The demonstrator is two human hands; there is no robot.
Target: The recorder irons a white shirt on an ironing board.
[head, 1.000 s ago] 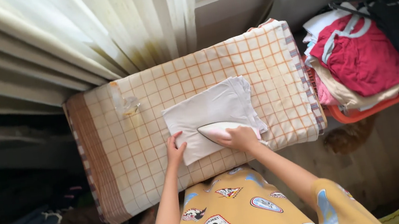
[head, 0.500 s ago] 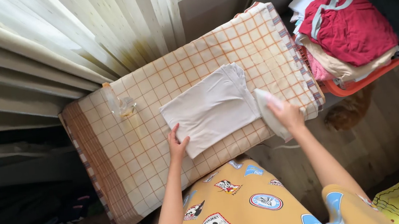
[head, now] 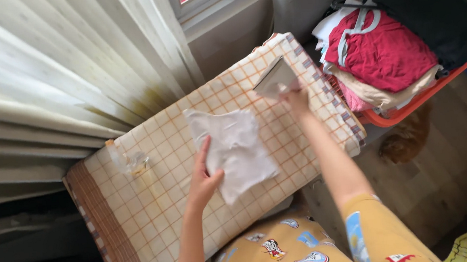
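1. While the right hand [head: 297,96] is reaching to the far end of the checked ironing board [head: 155,214], its fingers are closing round the handle of the iron [head: 275,78], which is resting near the board's far right corner, well apart from the cloth.
2. The left hand [head: 203,180] is lying on the white folded cloth [head: 234,151] at the middle of the board, thumb spread and fingers curling over the cloth's near-left edge; whether it is pinching the fabric or only pressing it flat, I cannot tell.
3. A good hold, I judge, is keeping the left palm flat and the fingers back from the side where the iron is standing, so the cloth is staying smooth and the skin is staying off hot metal.
4. The iron is looking tilted up rather than flat on its sole; parking it steadily, with its weight fully on the board and not over the edge, seems the point to watch.
5. A clear bottle [head: 127,162] is lying toward the board's left end, beside the curtain [head: 60,74].
6. Beyond the board's right end, a basket of clothes [head: 387,57] is sitting, with an orange cat [head: 401,143] on the floor below it.
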